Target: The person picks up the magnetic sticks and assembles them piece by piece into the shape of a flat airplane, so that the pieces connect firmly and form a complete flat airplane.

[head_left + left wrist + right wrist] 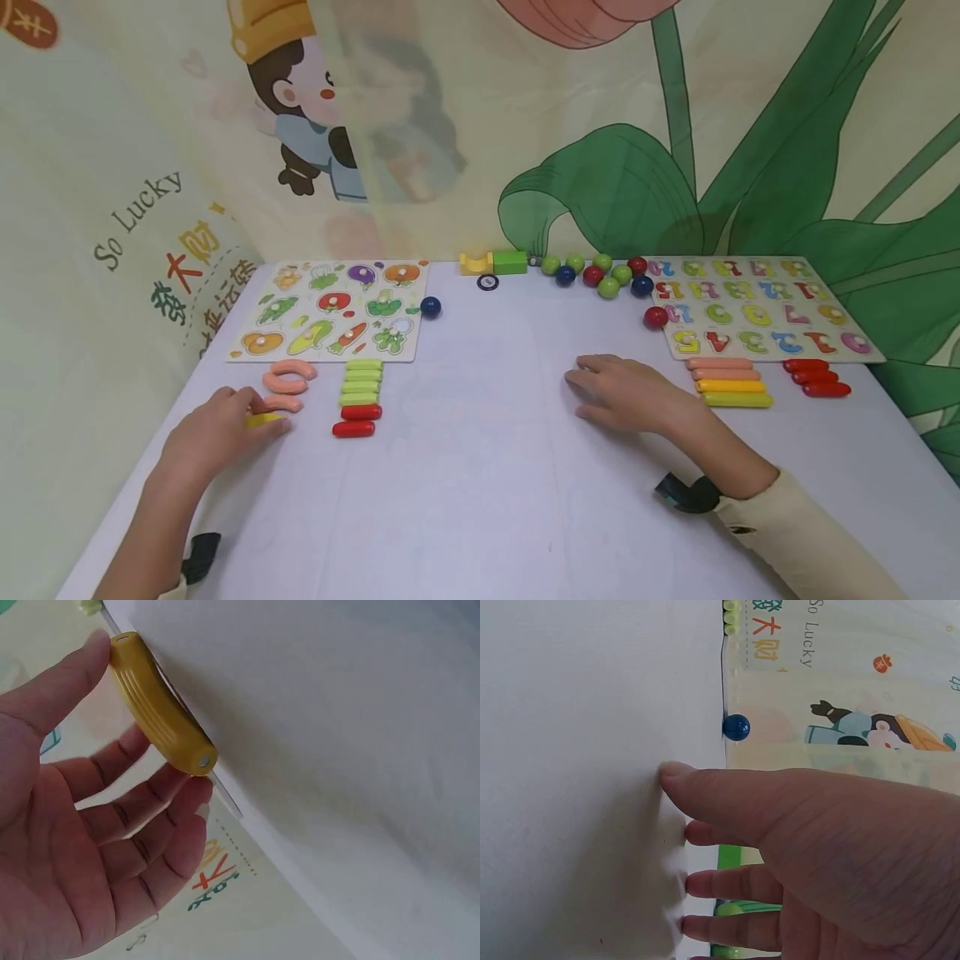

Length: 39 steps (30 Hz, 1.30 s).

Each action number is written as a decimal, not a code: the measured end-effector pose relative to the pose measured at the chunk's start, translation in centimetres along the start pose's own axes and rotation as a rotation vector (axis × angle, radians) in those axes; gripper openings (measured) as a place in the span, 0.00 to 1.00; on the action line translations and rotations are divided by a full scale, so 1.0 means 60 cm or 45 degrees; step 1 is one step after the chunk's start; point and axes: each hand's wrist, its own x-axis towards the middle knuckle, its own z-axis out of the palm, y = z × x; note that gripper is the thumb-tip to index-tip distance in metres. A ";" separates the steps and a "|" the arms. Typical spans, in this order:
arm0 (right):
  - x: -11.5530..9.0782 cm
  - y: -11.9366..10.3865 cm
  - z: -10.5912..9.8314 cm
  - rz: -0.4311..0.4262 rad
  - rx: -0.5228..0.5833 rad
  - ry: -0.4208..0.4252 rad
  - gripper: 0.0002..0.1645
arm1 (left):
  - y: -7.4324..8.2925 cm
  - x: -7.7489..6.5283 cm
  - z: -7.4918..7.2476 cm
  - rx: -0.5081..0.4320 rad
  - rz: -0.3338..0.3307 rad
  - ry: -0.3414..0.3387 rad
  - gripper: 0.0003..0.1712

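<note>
My left hand [217, 433] pinches a curved yellow piece [161, 705] between thumb and fingers; its side is ridged and a small silvery dot marks each end in the left wrist view. Just beyond that hand, three curved pink pieces [285, 383] lie one behind another. To their right runs a column of light green sticks [362, 387] with two red sticks [354, 429] at its near end. My right hand [626, 396] holds nothing; its fingertips rest at the white tabletop, fingers relaxed and spread in the right wrist view [817, 847].
A vegetable puzzle board [408, 346] lies back left, a number puzzle board [757, 292] back right. Between them are a blue ball [431, 307], yellow and green blocks [510, 262], a small black ring [487, 282] and several coloured balls [608, 287]. Pink, yellow and red sticks [821, 377] lie right.
</note>
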 end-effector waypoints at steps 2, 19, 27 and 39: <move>0.000 0.001 0.000 0.005 -0.004 0.000 0.33 | -0.001 0.000 0.001 0.016 0.033 -0.008 0.32; -0.001 0.006 0.002 0.010 -0.009 0.027 0.31 | 0.124 -0.033 -0.015 0.012 0.263 0.084 0.14; 0.000 0.005 0.006 0.005 -0.011 0.040 0.31 | 0.246 -0.002 0.011 0.065 0.396 0.006 0.13; 0.000 0.006 0.010 -0.001 0.001 0.052 0.31 | 0.287 0.046 0.047 0.182 0.330 -0.048 0.21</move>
